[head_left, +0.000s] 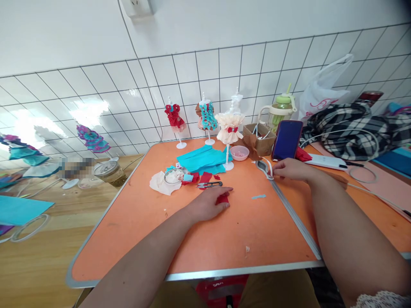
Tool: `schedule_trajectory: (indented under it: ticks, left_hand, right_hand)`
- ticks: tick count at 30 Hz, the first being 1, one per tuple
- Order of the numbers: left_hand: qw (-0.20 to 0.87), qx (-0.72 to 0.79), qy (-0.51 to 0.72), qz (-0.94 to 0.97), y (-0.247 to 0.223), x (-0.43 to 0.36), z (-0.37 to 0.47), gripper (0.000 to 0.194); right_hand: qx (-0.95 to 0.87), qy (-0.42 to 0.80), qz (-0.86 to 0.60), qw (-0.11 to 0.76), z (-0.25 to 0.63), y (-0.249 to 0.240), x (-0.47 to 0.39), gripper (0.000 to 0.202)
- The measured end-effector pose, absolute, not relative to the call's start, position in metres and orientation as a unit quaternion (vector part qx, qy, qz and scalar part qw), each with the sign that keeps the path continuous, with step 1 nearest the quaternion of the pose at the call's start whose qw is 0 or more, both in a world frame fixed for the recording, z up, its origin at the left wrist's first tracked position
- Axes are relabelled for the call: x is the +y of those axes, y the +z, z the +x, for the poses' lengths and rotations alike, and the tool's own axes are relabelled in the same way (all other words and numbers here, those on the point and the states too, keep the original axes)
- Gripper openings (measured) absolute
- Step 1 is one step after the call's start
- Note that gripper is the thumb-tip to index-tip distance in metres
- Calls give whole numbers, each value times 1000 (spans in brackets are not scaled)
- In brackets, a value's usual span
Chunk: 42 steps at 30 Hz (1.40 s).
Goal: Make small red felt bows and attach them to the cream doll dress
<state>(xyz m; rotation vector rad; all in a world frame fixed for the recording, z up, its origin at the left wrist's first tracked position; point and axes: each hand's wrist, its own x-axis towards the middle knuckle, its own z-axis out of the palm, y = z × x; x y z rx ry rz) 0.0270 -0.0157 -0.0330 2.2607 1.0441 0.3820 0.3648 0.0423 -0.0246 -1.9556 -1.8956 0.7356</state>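
Note:
My left hand (210,204) rests on the orange table with fingers stretched out, over a small piece of red paper (223,199) that shows between thumb and forefinger. Just beyond it lie black-handled thread snips (210,185). At the table's seam, the fingers of my right hand (292,169) are closed at what look like grey-and-white scissors (263,168), whose looped handles show; the rest is hidden. A small dress form wears a cream ruffled dress with a red bow (230,129). Folded turquoise crepe paper (204,159) lies at its base.
Further back stand a red dress form (175,117) and a turquoise one (208,115). A pink bowl (239,153), a cardboard box (263,143), a propped phone (287,140) and a green-lidded bottle (282,109) stand behind. Cream paper (159,183) and a blue scrap (258,196) lie on the table.

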Motion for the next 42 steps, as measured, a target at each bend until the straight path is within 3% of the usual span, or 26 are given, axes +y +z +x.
schedule_trajectory:
  ticks: [4, 10, 12, 15, 19, 23, 26, 29, 35, 42]
  left_hand:
    - [307, 395, 146, 854, -32, -17, 27, 49]
    - [314, 404, 189, 838, -42, -9, 25, 54]
    - [347, 410, 223, 813, -48, -4, 24, 59]
    - [388, 419, 264, 777, -57, 3, 22, 58]
    - [410, 414, 291, 759, -63, 8, 22, 61]
    - [386, 429, 315, 753, -59, 8, 23, 56]
    - [281, 455, 311, 786, -44, 2, 23, 34]
    - [222, 421, 199, 857, -26, -7, 21, 8]
    - [168, 413, 115, 888, -25, -15, 28, 11]
    - [122, 460, 120, 871, -37, -15, 35, 10]
  right_hand:
    - [-636, 257, -713, 146, 366, -19, 45, 27]
    - [-632, -14, -706, 321, 332, 1, 29, 27]
    - [-721, 28, -599, 348, 299, 3, 16, 24]
    - [-875, 153, -402, 222, 248, -4, -2, 17]
    - [-912, 171, -347, 133, 215, -21, -12, 13]
    - [-910, 155, -372, 101, 214, -28, -10, 16]
    - [-908, 130, -388, 84, 214, -28, -10, 18]
    - [-907, 108, -400, 73, 213, -27, -11, 19]
    - [-900, 82, -426, 42, 214, -26, -10, 19]
    - [-879, 100, -464, 35, 212, -26, -11, 17]
